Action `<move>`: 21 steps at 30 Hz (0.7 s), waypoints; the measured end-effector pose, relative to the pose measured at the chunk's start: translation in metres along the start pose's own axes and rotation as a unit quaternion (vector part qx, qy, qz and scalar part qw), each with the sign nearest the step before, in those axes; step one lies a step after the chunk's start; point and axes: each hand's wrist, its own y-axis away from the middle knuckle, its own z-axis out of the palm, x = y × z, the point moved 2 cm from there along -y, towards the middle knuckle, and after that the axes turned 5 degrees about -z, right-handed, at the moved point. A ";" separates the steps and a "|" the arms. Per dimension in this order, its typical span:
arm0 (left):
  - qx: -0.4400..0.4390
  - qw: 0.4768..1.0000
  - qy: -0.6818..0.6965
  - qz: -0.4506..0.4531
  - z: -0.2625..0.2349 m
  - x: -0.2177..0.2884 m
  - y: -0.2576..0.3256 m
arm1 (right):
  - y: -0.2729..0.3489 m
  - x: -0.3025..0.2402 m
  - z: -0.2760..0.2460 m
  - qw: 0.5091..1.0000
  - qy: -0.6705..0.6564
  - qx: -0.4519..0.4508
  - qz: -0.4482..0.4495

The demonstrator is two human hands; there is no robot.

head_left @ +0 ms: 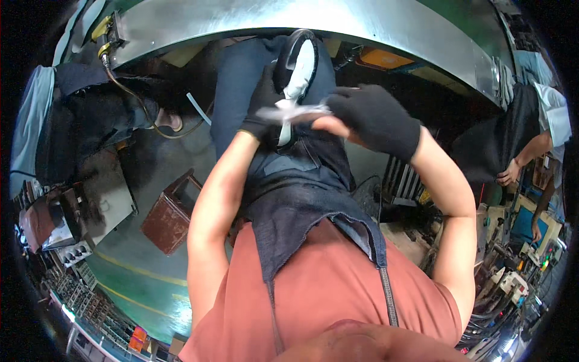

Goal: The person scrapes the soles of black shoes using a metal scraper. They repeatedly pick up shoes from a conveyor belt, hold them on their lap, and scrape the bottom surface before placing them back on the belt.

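A black shoe (278, 78) rests across my lap just below the metal bench edge, its toe end away from me. White material (302, 72) fills its opening, but I cannot tell whether it is paper or lining. My left hand (263, 105), in a black glove, is closed round the shoe's left side, with the fingers partly hidden. My right hand (377, 117), gloved in black with the thumb bare, is closed over the heel end. Between its fingers and thumb is a pale, thin thing (295, 113), smeared by motion, its kind unclear.
A curved metal bench (289, 13) runs along the far side. A yellow air-tool fitting with a hose (104, 45) hangs at its left end. People sit close at left and right. A brown stool (169, 218) stands on the floor at left; machines (512, 286) crowd the right.
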 end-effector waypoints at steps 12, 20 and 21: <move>-0.164 0.979 -0.027 -0.115 -0.011 0.026 0.024 | 0.001 0.037 0.068 0.994 0.083 -0.002 0.069; -0.267 0.964 0.006 -0.016 -0.011 0.041 0.015 | 0.005 0.049 0.069 0.995 0.013 0.010 0.103; -0.215 0.975 0.047 -0.039 -0.013 0.010 0.022 | 0.007 0.051 0.072 0.995 0.005 0.028 0.097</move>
